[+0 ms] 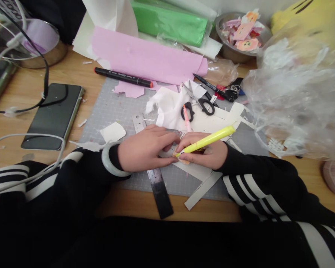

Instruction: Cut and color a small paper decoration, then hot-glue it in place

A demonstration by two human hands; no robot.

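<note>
My right hand (205,150) is closed around a yellow marker (209,140), its tip pointing down to the left. The tip touches or nearly touches a small paper piece (184,161), mostly hidden by my fingers. From the left, my left hand (149,147) pinches that piece's edge between thumb and fingers. Beneath my left hand a metal ruler (158,186) lies on the grey cutting mat (99,115). Just beyond my hands are an orange-tipped pink pen (187,119) and black-handled scissors (206,107).
A phone (54,115) and cables lie at the left. Behind the mat are a pink sheet (145,56), a black marker (123,77) and a green package (170,22). A metal bowl (231,52) of cutouts and a clear plastic bag (298,96) stand at the right.
</note>
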